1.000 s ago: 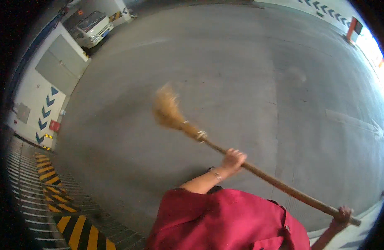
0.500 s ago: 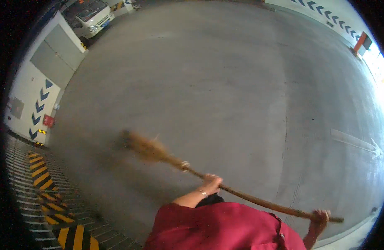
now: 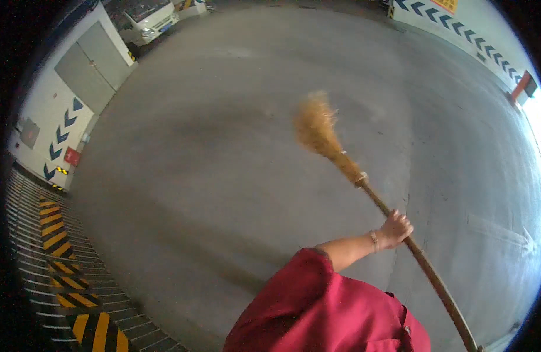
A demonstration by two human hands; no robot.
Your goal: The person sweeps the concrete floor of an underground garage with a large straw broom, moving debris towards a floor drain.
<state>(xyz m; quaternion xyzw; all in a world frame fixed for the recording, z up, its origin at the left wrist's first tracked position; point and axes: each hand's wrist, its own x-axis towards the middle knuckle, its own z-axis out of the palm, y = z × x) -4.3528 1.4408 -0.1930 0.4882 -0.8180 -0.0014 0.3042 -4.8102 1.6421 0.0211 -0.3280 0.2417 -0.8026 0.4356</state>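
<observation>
Red shirt: the person's red shirt (image 3: pixel 335 311) fills the lower edge, behind the fingers and to their left.
Broom handle: the lower part of the wooden handle (image 3: pixel 436 280) runs back and rightward from the fingers to the lower edge.
Right hand: not visible, so I cannot tell how its fingers stand.
Left hand: the left hand (image 3: pixel 396 229) has its fingers curled together around the handle; a bracelet (image 3: pixel 374 240) circles the wrist just behind them.
Broom: the broom (image 3: pixel 376 198) lies across the grip, its long axis slanting from the lower right, through the fingers, to the upper left.
Binding: a pale tie (image 3: pixel 361 179) rings the neck, just ahead of the fingers.
Bristles: the straw head (image 3: pixel 316 124) points away from the body, ahead and left of the fingers; it is blurred, and I cannot tell whether it touches the grey floor (image 3: pixel 223 164).
Striped band: yellow and black stripes (image 3: pixel 52 229) on a grating, well left of the fingers.
Double door: grey (image 3: pixel 94 64), far ahead and left of the fingers.
Vehicle: white (image 3: pixel 152 23), farther off, beyond the door.
</observation>
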